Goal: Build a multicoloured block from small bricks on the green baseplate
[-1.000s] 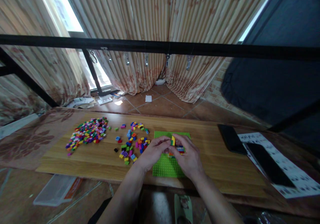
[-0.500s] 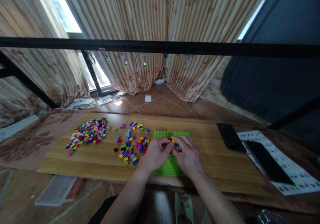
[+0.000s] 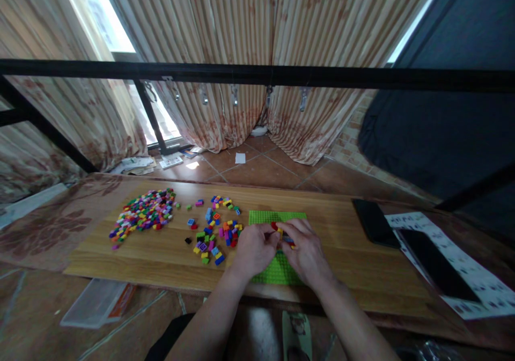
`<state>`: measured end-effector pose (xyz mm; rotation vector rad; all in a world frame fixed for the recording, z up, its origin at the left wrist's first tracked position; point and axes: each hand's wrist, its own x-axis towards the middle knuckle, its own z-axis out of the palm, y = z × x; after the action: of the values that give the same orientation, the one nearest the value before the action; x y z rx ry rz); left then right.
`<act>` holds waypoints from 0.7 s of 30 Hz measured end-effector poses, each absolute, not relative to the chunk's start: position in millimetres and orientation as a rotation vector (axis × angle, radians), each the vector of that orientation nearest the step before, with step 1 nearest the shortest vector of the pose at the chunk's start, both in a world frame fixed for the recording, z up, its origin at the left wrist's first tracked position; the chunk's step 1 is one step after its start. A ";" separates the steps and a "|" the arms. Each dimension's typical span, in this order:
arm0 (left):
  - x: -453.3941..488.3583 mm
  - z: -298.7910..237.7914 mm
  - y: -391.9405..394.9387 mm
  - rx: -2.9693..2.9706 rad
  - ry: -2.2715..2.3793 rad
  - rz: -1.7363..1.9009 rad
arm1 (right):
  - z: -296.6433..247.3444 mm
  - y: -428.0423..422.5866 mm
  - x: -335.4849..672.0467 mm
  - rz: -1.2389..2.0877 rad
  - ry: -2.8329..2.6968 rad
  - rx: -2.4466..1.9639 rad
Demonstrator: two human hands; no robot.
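A green studded baseplate (image 3: pixel 277 272) lies on the wooden board, with both my hands above its middle. My left hand (image 3: pixel 255 251) is closed, its fingertips pinched at a small cluster of toy building bricks (image 3: pixel 280 234) in red and yellow. From the other side my right hand (image 3: pixel 303 248) has its thumb and fingers bent around the same bricks. Some blue and other coloured bricks show between the hands; the fingers cover most of them, and I cannot tell how they join the plate. Left of the plate lie loose bricks (image 3: pixel 205 238) in small groups.
A large heap of mixed bricks (image 3: pixel 147 211) sits on the left of the wooden board (image 3: pixel 346 280). To the right are a black phone-like slab (image 3: pixel 374 221), a second dark slab (image 3: pixel 436 264) and a printed sheet (image 3: pixel 462 248). A black rail (image 3: pixel 249 75) crosses beyond the board.
The whole view has shifted slightly, so things sit a little farther right. Both hands stay at the bricks over the plate, with only small finger movement.
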<state>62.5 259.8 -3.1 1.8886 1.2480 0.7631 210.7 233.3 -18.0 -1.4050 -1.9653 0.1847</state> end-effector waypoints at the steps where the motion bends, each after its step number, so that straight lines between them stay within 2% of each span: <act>1: 62.5 -2.8 259.7 1.888 1.248 0.758 | -19.0 233.6 211.5 0.189 -1.970 -1.398; 16: 63.5 4.4 255.4 1.903 1.293 0.755 | -18.2 232.4 211.6 0.192 -2.005 -1.353; 21: 51.5 4.4 262.9 1.680 1.358 0.922 | -18.9 235.8 232.1 0.028 -1.811 -1.516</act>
<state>51.5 262.9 4.4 1.6803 1.3579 0.9221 232.1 235.8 -18.9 -1.5164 -1.8109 0.0276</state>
